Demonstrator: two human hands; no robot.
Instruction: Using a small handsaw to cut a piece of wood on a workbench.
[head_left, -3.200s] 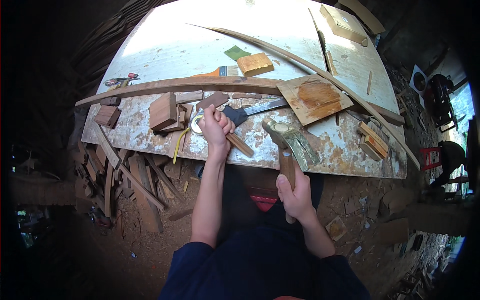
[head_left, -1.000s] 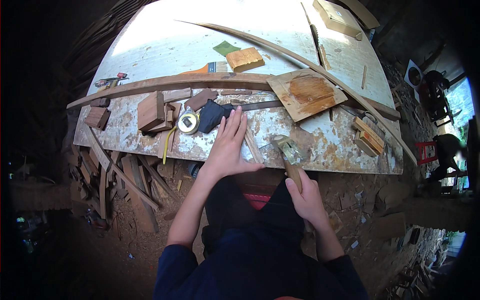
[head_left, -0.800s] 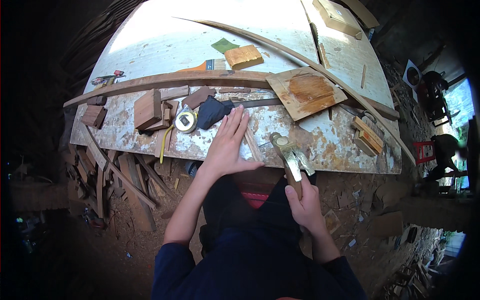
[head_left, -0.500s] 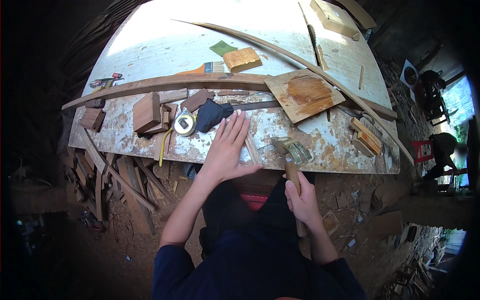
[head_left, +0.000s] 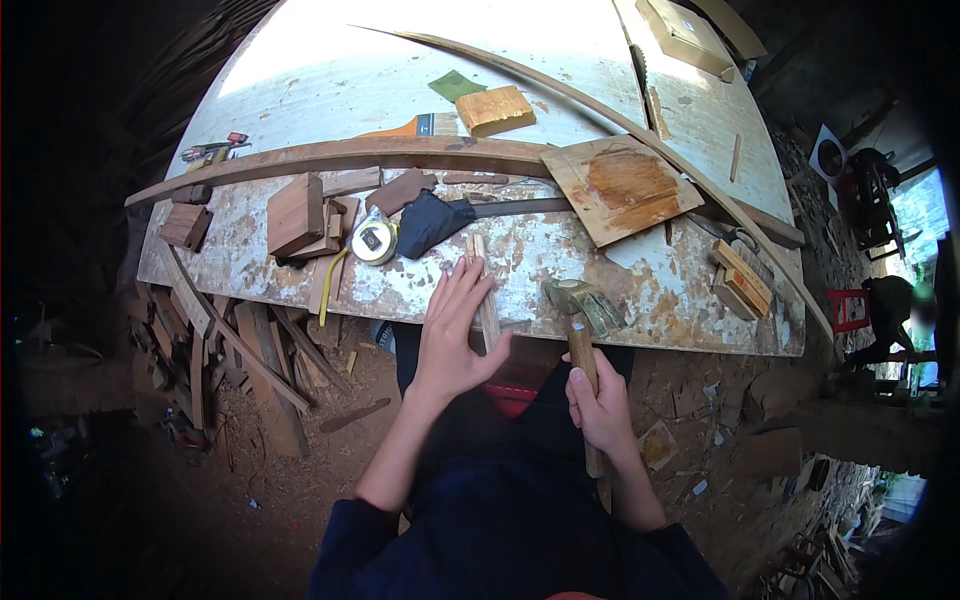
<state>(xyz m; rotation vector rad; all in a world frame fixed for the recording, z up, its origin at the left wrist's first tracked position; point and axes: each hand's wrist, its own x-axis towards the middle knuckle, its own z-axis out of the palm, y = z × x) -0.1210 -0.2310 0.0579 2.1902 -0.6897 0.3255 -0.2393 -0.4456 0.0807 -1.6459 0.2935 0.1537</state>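
My left hand [head_left: 455,330] lies at the table's near edge with its fingers stretched out and the thumb apart. Its fingertips touch a narrow strip of wood [head_left: 488,318], which runs from beyond the fingers down to the edge and is partly covered by the hand. To the right, my right hand [head_left: 602,405] is wrapped round the wooden handle of a claw hammer [head_left: 582,345]. The worn metal hammer head rests on or just above the tabletop; I cannot tell which. Beyond my left hand are a black cloth-like bundle [head_left: 430,225] and a tape measure [head_left: 375,240].
A square wooden board [head_left: 622,188] and a long beam [head_left: 350,158] cross the worn table [head_left: 400,290]. Wood blocks [head_left: 295,215] lie left, a stacked brush-like block [head_left: 742,280] right. Farther back are a paintbrush [head_left: 425,125], a yellowish block [head_left: 495,110] and a handsaw [head_left: 640,70]. Offcuts [head_left: 270,380] lean below.
My left hand has drawn back slightly toward me, its fingers sliding along the wood strip. The strip has come nearer and turned to point more straight away from me. The hammer stays almost in place.
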